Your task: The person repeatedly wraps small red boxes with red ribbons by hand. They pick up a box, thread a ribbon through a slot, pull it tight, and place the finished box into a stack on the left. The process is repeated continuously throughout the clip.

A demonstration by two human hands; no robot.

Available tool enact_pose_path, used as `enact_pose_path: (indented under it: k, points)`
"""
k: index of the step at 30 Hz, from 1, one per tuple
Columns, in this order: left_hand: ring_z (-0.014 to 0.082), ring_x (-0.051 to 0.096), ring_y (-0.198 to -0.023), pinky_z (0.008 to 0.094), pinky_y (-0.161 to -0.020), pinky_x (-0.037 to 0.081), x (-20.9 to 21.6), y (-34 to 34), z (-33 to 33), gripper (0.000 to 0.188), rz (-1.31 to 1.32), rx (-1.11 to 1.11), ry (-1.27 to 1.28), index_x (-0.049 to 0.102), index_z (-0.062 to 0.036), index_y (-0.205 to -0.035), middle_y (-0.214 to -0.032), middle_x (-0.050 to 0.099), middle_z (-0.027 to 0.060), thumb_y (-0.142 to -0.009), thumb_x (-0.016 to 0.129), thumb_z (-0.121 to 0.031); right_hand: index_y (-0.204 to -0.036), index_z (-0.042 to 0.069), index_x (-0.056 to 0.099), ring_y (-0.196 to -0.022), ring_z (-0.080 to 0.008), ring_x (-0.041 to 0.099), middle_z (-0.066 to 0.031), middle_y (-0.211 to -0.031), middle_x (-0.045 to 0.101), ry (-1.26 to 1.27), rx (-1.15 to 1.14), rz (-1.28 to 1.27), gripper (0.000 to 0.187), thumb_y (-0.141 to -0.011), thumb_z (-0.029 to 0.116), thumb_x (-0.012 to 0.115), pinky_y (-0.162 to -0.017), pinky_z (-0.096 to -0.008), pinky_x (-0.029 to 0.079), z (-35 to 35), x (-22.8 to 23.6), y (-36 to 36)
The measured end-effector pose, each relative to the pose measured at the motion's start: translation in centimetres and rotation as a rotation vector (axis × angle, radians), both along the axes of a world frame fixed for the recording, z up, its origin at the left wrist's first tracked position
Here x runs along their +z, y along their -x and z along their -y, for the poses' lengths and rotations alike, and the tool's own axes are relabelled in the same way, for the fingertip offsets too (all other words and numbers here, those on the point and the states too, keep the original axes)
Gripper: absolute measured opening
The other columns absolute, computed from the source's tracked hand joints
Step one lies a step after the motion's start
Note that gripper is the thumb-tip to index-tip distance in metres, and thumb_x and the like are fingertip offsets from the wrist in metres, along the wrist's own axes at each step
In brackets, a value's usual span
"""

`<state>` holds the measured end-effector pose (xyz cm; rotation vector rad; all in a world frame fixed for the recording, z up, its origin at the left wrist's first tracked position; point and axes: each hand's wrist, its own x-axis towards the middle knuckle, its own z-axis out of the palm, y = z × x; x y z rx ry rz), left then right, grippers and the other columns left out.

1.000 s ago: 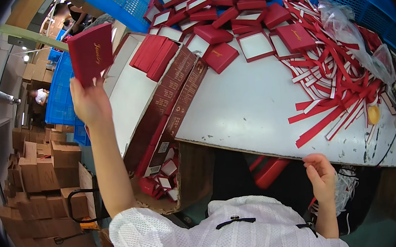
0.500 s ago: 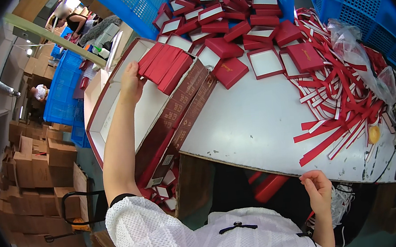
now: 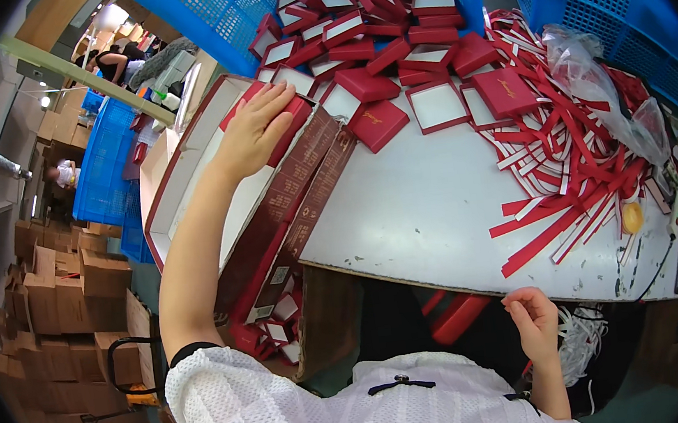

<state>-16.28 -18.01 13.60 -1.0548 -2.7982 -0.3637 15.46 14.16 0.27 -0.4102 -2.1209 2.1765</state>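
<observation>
My left hand [image 3: 258,133] lies with fingers stretched flat over a row of narrow red pieces [image 3: 298,115] packed at the far end of a large maroon carton [image 3: 168,217] with a white inside. The hand covers most of that row. Close to the table's front edge, my right hand [image 3: 535,325] is held with its fingers curled in against the thumb; whatever may be between them is hidden. A tangle of red and white strips [image 3: 571,179] spreads over the right of the white table [image 3: 389,214].
Small red boxes and lids [image 3: 379,125] are heaped at the back, running into a blue plastic crate [image 3: 207,19]. More blue crates [image 3: 615,9] stand back right, beside clear plastic film [image 3: 589,74]. A yellow roll [image 3: 632,218] sits at right. Brown cartons [image 3: 59,299] fill the left.
My left hand has moved from the near end of the red row to lie flat on top of it. My right hand keeps nearly the same pose. The whole view has shifted slightly.
</observation>
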Motion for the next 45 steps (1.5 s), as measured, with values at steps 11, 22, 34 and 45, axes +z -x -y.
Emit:
enact_pose_path:
  k: [11,22,34,45]
  points:
    - [0.0283,0.047,-0.112,0.0424,-0.096,0.032,-1.3,-0.7,1.3,0.023,-0.178,0.01,-0.291,0.061,0.002,-0.09,-0.11,0.056,0.0172,-0.078,0.061,-0.018,-0.085,-0.002,0.056,-0.064,-0.0053,0.049,-0.0017,-0.073,0.057,0.048,-0.015,-0.06,0.007,-0.081,0.001,0.052,-0.061,-0.0189,0.04,0.1,-0.2,-0.7]
    - [0.0274,0.055,-0.079,0.0384,-0.073,0.044,-11.1,-22.4,-8.0,0.024,0.206,-0.74,-0.227,0.055,-0.0056,-0.088,-0.085,0.055,0.0087,-0.071,0.063,-0.02,-0.087,-0.002,0.054,-0.068,-0.0136,0.051,-0.0074,-0.078,0.055,-0.461,-0.31,-0.254,0.009,-0.078,-0.001,0.054,-0.064,-0.0248,0.042,-5.5,-0.8,-1.7]
    - [0.0366,0.044,-0.111,0.0389,-0.097,0.03,-44.0,-31.5,-11.4,0.076,1.31,0.474,-0.094,0.049,0.0034,-0.114,-0.113,0.05,0.0274,-0.083,0.023,-0.061,-0.123,-0.001,0.036,-0.117,-0.0326,0.03,-0.0195,-0.126,0.034,-1.072,-0.295,-0.268,0.048,-0.081,0.019,0.05,-0.098,-0.0392,0.021,-7.9,-4.8,2.9]
    - [0.0363,0.048,-0.105,0.0392,-0.091,0.037,-48.5,-30.8,-9.7,0.057,1.304,0.242,-0.029,0.051,-0.0008,-0.111,-0.113,0.051,0.0226,-0.083,0.04,-0.049,-0.126,-0.004,0.031,-0.118,-0.0348,0.028,-0.0224,-0.128,0.031,-1.473,-0.189,0.15,0.057,-0.077,0.022,0.047,-0.099,-0.0416,0.018,-6.6,-3.6,2.7]
